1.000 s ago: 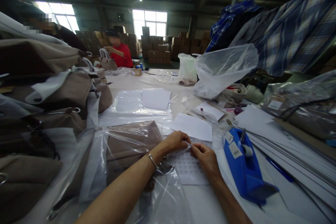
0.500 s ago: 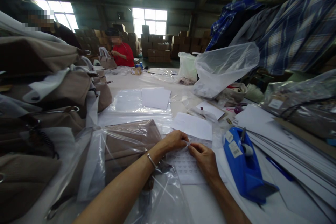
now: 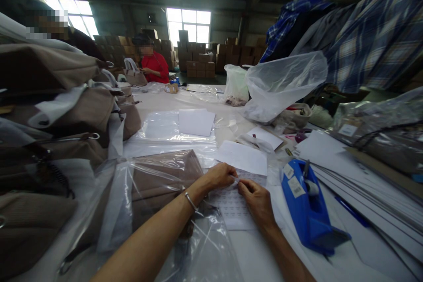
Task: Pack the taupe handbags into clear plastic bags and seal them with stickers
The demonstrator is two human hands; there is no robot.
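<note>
My left hand [image 3: 222,176] and my right hand [image 3: 254,194] meet fingertip to fingertip, both closed in a pinch. A small whitish piece shows between them, too small to make out. Below them lies a sheet of printed labels [image 3: 236,211], partly under a blank white paper [image 3: 243,157]. My left forearm crosses a brown bag in clear plastic [image 3: 158,178]. Right of my right hand stands a blue tape dispenser [image 3: 306,211].
Brown bags [image 3: 82,114] are piled at the left. White sheets [image 3: 363,194] and a blue pen [image 3: 352,211] lie at the right. Farther back are a translucent plastic bag [image 3: 280,83] and clear plastic sleeves [image 3: 158,130]. A person in red [image 3: 154,68] holds a bag across the table.
My hands stay nearly in place, with the fingertips shifted very slightly. The person in red has moved their hands a little.
</note>
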